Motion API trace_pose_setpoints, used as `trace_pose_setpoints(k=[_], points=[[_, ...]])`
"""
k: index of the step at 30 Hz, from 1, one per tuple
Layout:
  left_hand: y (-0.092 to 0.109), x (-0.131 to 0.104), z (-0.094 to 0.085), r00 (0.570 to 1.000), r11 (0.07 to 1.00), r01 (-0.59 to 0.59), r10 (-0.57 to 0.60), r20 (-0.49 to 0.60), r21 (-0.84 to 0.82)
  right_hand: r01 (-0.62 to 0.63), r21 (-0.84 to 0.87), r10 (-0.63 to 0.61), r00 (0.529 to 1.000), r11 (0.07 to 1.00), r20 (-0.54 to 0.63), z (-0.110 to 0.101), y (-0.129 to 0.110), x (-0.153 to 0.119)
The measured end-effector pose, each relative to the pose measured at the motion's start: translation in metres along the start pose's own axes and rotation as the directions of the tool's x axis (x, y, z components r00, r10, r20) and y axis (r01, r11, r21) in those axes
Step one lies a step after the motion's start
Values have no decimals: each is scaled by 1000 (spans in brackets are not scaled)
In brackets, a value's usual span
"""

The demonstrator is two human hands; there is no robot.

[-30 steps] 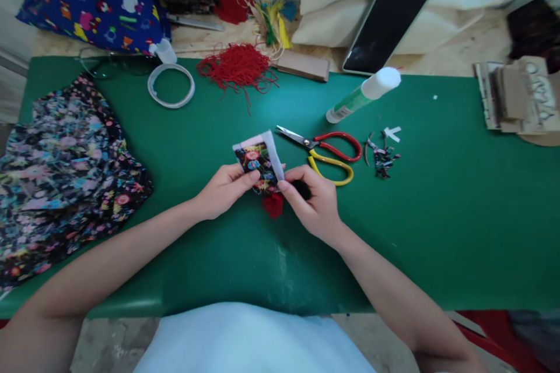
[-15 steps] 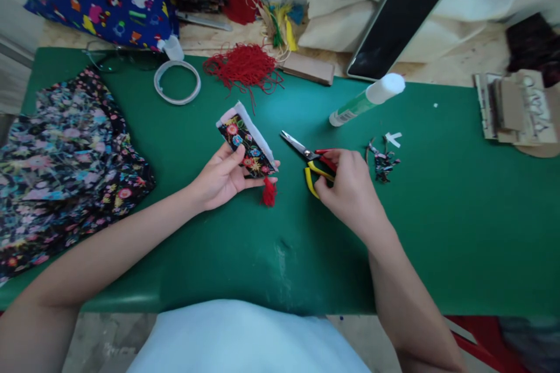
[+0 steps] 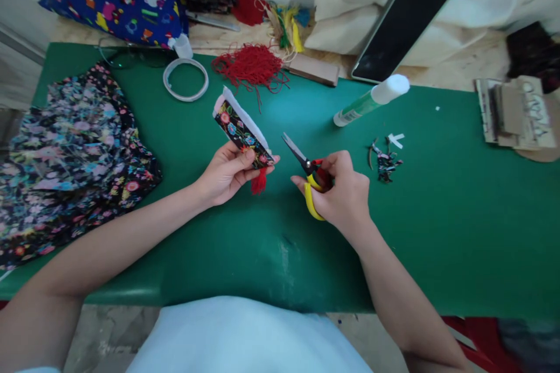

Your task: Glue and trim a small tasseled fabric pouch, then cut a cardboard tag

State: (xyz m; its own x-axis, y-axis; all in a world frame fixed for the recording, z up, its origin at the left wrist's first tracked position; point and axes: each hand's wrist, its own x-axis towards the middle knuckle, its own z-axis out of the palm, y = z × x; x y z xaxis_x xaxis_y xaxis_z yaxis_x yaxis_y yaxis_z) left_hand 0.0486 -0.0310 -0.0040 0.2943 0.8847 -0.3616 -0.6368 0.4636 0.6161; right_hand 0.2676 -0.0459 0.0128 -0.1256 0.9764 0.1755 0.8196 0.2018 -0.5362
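Note:
A fabric bookmark [image 3: 240, 129], black with bright flowers and a white strip along one long edge, is pinched in my left hand [image 3: 230, 173], thumb on top. From its lower end hangs a red tassel [image 3: 259, 181]. My right hand [image 3: 343, 189] grips scissors [image 3: 309, 167] with yellow and red handles. Their blades look closed and point up and left toward the bookmark, apart from it. Just right of my right hand lie small fabric scraps [image 3: 385, 163]. Beyond it a glue stick [image 3: 371, 100] with a white cap is on the green table.
Floral cloth [image 3: 83, 157] covers the table's left side. A roll of tape [image 3: 186, 80], red cords [image 3: 249, 65] and a brown card strip [image 3: 314, 70] lie toward the back. Cardboard pieces [image 3: 516, 111] sit at the right. A dark flat panel [image 3: 411, 17] leans at the back.
My right hand has closed round the scissors' handles and lifted them. My left hand has tilted the bookmark, and the tassel has swung left.

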Motion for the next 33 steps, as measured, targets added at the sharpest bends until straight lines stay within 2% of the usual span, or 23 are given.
trace_pose_setpoints(k=[5, 12, 18, 25, 33], points=[[3, 2, -2, 999, 999, -38, 38, -1, 9, 19, 48, -23, 997, 999, 77, -5, -1, -2], [5, 1, 3, 997, 997, -75, 74, 27, 26, 119, -1, -117, 983, 993, 139, -1, -5, -5], [4, 2, 4, 998, 993, -65, 64, 13, 96, 176, -36, -170, 976, 984, 137, -2, -9, -7], [0, -1, 4, 995, 966, -89, 74, 69, 241, 186, -50, -177, 974, 981, 138, -4, -10, -8], [2, 0, 6, 994, 964, -99, 87, 61, 248, 181, -45, -171, 970, 982, 170, -8, -18, -11]])
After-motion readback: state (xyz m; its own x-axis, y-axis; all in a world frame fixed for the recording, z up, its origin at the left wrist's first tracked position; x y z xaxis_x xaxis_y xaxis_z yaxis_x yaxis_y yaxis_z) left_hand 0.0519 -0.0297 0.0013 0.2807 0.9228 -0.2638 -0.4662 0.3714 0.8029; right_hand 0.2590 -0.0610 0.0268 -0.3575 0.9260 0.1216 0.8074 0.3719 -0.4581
